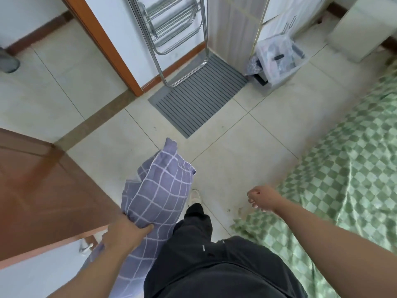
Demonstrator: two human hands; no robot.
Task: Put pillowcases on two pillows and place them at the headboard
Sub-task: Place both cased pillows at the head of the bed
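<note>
Head view, looking down at a person standing on a tiled floor [225, 151] beside a bed. The left hand [126, 231] grips a pillow [156, 190] already dressed in a purple-grey pillowcase with a white grid; fingers and thumb pinch the fabric at one end, and the pillow hangs beside the left leg, its far corner pointing away from the body. The right hand [261, 198] holds nothing — its fingers are loosely curled, and it hangs over the floor just beside the edge of the bed. The bed [343, 179], covered in a green-and-white checked sheet, fills the right side of the view; its headboard is not visible, nor is a second pillow. A brown wooden door [43, 186] stands at the left, a grey ribbed mat [197, 97] lies ahead, with a folded metal rack [171, 29] above it and a clear plastic bin [277, 59] of oddments near the wall.

Step in hand, as judged: one pillow appears cased and is being carried toward the bed for placement. The next move calls for turning toward the bed's head end — wherever that lies — and setting the pillow down flat there, the free right hand available to steady or square it. Whether the other pillow is done cannot be told.
</note>
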